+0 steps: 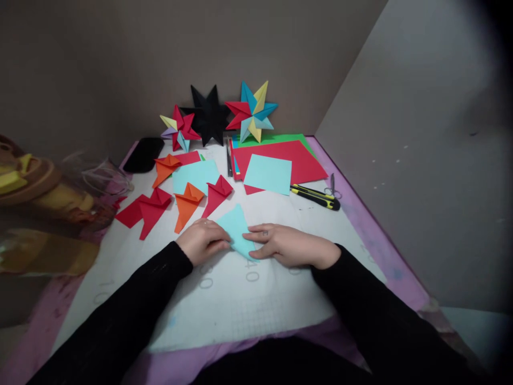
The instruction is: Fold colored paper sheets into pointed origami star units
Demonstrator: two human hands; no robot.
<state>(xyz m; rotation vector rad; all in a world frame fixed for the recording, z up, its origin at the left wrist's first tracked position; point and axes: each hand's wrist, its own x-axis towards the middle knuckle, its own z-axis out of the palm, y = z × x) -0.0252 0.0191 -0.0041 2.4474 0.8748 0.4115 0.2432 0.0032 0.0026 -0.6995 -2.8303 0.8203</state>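
A light blue sheet of paper, partly folded, lies on the white mat in front of me. At its left edge my left hand is closed, fingers curled and thumb against the paper. My right hand rests on the right side, fingers stretched out and thumb apart, their tips touching the paper. Just beyond the left hand are folded paper pieces: an orange one, a red one and another red one. A further orange piece sits farther back.
Paper stars, one black, one multicoloured and a smaller one, lean near the wall. Red sheets lie under a light blue square. A yellow-black cutter, scissors and a black phone are around.
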